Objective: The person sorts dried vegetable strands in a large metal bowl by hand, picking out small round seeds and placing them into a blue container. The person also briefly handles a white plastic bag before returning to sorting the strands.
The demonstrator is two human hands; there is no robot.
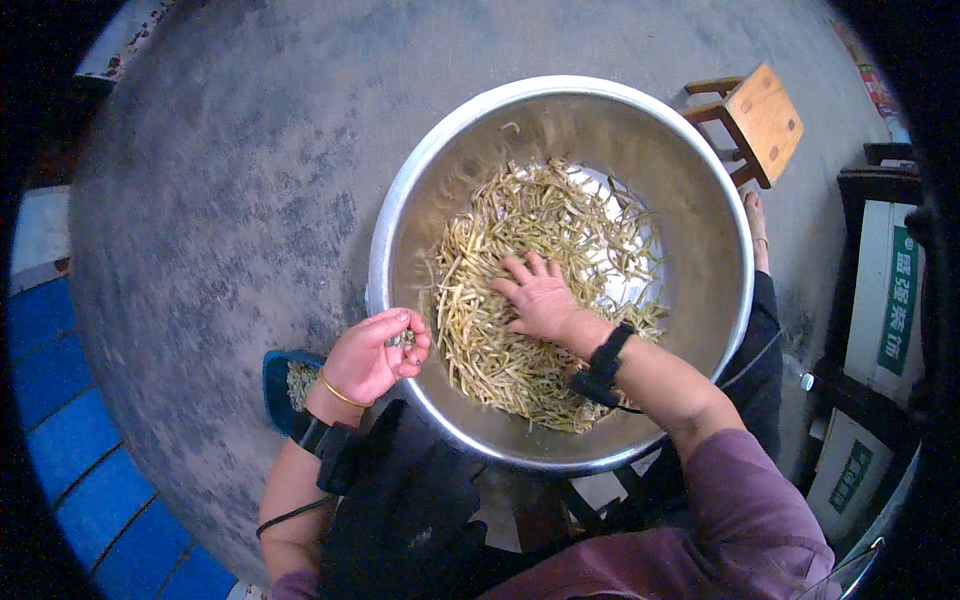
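Note:
A wide metal basin (697,247) stands before me, its bottom partly covered with a heap of thin, pale green and yellowish vegetable strips (480,352). My right hand (541,300) lies palm down on the heap, fingers spread and nothing visibly gripped. At the basin's left rim my left hand (379,349) is turned palm up. Its fingers curl around a few small greenish-grey bits (403,339), too small to identify. Bare metal shows at the right of the basin's bottom. Each wrist wears a black strapped device, and the left one also a gold-coloured bangle (341,391).
A blue-green scoop-like container (276,394) holding pale scraps (300,382) sits on the concrete floor (225,225) beside my left forearm. Beyond the rim at right are a small wooden stool (765,124), a bare foot (756,217), a clear bottle (795,375) and boxes bearing writing (870,285).

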